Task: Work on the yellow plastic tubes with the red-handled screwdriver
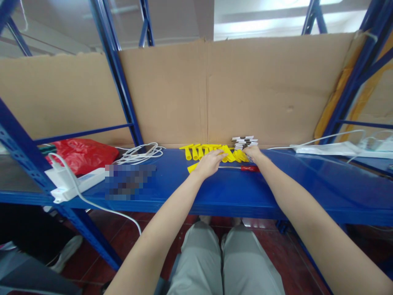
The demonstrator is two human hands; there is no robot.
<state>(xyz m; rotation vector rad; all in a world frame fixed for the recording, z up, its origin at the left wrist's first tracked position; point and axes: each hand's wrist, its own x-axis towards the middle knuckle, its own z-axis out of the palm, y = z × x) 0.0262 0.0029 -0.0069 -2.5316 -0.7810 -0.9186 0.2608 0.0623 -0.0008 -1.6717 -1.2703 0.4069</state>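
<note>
Several yellow tubular pieces [195,152] stand in a row on the blue shelf [178,192]. My left hand [211,163] is over the front of this row, its fingers reaching toward the yellow pieces; what is under them is hidden. Another yellow piece [193,167] lies by my left wrist. My right hand [252,152] is at the right end of the row, beside a small stack of white and dark pieces [245,142]; its fingertips are too small to make out. A screwdriver with a red handle [249,168] lies in front, between my hands.
At the left are a red plastic bag [82,155], a white power strip [89,180] and a coiled white cable [141,154]. Cardboard [245,90] backs the shelf between blue posts [123,82]. White cables and a white strip [328,148] lie at the right.
</note>
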